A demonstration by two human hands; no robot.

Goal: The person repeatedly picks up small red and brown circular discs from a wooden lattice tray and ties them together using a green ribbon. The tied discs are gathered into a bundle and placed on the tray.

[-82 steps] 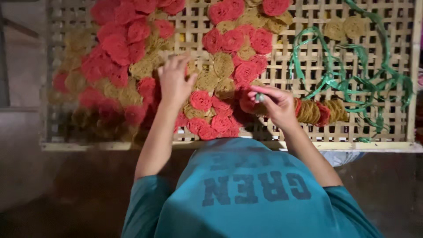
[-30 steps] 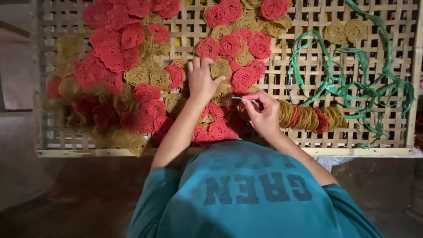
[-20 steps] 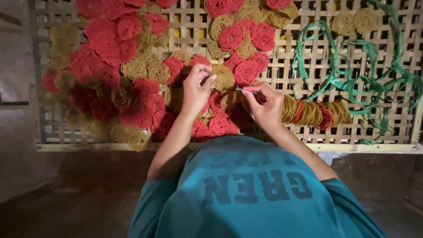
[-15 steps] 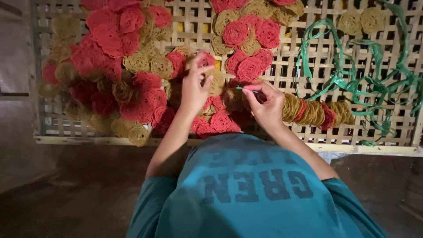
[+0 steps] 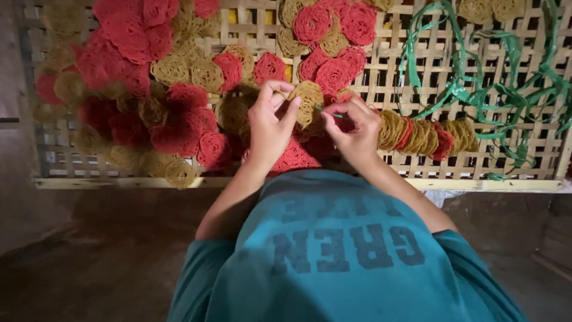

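Threading step, head view. The left hand pinches a yellow lacy disc between thumb and fingers, just above the bamboo lattice tray. The right hand has its fingers closed on a thin green strand — its tip at the disc. A strung row of discs lies touching the right wrist's side. The next move seems to call for passing the strand through the disc — steady alignment needed.

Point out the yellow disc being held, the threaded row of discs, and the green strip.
yellow disc [image 5: 308, 98], head view, on its lacy face above the left thumb.
threaded row of discs [image 5: 426, 136], head view, on a yellow disc mid-row.
green strip [image 5: 459, 89], head view, on a crossing of loops.
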